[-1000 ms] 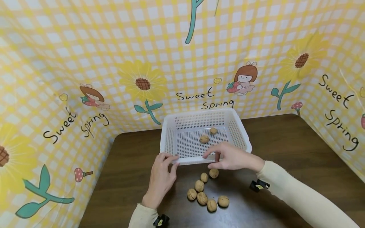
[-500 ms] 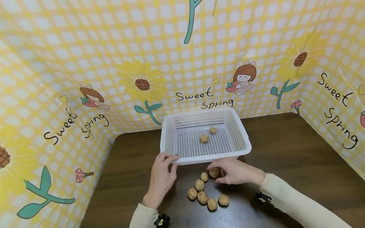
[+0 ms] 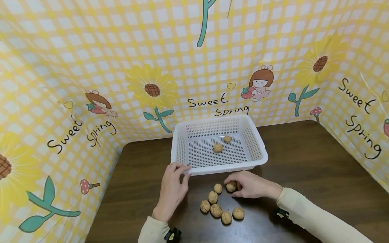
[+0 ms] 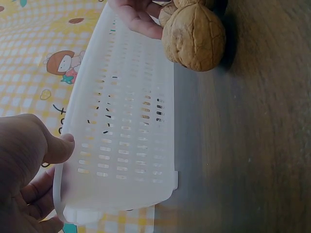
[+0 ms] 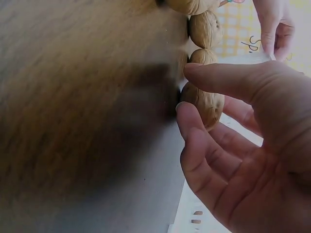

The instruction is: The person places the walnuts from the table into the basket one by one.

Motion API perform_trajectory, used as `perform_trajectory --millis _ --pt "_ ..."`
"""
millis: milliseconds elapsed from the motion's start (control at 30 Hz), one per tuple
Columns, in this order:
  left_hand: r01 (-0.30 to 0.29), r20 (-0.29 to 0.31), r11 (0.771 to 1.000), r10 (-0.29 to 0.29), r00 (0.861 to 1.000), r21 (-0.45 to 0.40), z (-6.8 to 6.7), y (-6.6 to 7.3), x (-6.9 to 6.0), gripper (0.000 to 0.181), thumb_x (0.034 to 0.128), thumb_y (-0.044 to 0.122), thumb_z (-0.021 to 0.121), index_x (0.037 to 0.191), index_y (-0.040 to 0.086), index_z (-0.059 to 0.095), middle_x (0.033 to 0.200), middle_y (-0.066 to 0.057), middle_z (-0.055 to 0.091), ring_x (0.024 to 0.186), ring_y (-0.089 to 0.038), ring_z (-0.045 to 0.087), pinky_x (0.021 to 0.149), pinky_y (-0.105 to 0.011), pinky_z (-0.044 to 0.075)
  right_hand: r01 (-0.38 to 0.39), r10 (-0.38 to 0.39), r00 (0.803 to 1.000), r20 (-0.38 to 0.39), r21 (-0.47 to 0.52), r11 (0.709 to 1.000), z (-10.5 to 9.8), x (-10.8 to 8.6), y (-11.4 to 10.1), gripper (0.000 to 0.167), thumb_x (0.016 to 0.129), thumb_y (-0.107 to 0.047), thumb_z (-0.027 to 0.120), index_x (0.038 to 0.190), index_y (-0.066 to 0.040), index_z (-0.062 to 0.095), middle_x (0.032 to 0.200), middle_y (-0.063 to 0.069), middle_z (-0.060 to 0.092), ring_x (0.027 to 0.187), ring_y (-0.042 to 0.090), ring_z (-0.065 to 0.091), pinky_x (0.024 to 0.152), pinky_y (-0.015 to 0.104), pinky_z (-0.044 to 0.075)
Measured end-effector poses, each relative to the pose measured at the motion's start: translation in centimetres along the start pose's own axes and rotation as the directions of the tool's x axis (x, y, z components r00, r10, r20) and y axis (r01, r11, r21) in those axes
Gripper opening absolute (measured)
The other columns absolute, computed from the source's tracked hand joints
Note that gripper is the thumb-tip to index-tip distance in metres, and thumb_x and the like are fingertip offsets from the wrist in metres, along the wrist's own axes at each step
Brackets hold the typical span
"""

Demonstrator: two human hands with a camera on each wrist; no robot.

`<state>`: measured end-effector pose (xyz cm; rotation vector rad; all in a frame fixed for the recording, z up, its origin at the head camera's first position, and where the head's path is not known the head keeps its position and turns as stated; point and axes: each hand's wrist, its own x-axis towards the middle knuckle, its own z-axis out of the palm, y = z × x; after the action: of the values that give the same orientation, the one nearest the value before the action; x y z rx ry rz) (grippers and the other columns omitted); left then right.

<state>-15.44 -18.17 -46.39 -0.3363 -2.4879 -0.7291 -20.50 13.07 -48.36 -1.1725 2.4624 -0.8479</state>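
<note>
My left hand [image 3: 172,189] grips the front left rim of the white basket [image 3: 212,170]; the left wrist view shows the thumb on one side of the rim [image 4: 63,179] and fingers on the other. Just in front of the basket, my right hand [image 3: 250,185] has its thumb and fingers curled round a walnut [image 3: 231,186] on the table. The right wrist view shows this walnut [image 5: 206,104] between the thumb and fingers of that hand [image 5: 243,141], partly covered by them. Two walnuts [image 3: 217,148] lie inside the basket.
Several loose walnuts [image 3: 215,210] lie on the dark wooden table [image 3: 136,175] between the forearms, one of them [image 3: 238,213] apart at the right. A yellow checked cloth [image 3: 194,67] with printed flowers rises behind the basket and at both sides.
The right hand has come down from over the basket's front rim to the walnut, which has shifted slightly right and nearer. The left hand has kept its place.
</note>
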Motion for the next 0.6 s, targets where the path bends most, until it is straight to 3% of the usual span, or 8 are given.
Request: perform_trajectory --millis 133,333,600 --pt "0.0 -0.003 1.0 0.0 1.0 0.003 -0.04 0.0 0.01 0.021 0.0919 0.008 0.082 0.112 0.012 0.084 0.108 -0.006 0.069 0.105 -0.026 0.064 0.091 -0.044 0.056 0.009 -0.009 1.0 -0.012 0.003 1.0 -0.01 -0.03 0.34 0.04 0.092 -0.011 0.082 0.131 -0.009 0.072 0.104 -0.003 0.072 0.067 -0.004 0.056 0.066 0.019 0.051" --pt "0.007 0.005 1.0 -0.007 1.0 0.002 -0.08 0.01 0.01 0.021 0.0924 0.009 0.082 0.113 0.013 0.084 0.108 -0.006 0.069 0.105 -0.026 0.064 0.091 -0.044 0.056 -0.009 0.009 0.999 -0.035 -0.002 1.0 0.09 -0.1 0.79 0.044 0.092 -0.011 0.082 0.133 -0.008 0.07 0.081 -0.009 0.064 0.066 -0.005 0.055 0.065 0.02 0.05" --pt "0.014 0.012 1.0 -0.014 1.0 0.001 -0.08 0.07 0.03 0.021 0.0927 0.008 0.082 0.113 0.013 0.084 0.108 -0.006 0.068 0.105 -0.026 0.064 0.09 -0.044 0.056 -0.019 0.019 0.998 -0.06 -0.005 1.0 0.25 -0.27 1.04 0.036 0.093 -0.014 0.082 0.127 -0.012 0.072 0.079 -0.012 0.064 0.065 -0.005 0.055 0.066 0.021 0.05"
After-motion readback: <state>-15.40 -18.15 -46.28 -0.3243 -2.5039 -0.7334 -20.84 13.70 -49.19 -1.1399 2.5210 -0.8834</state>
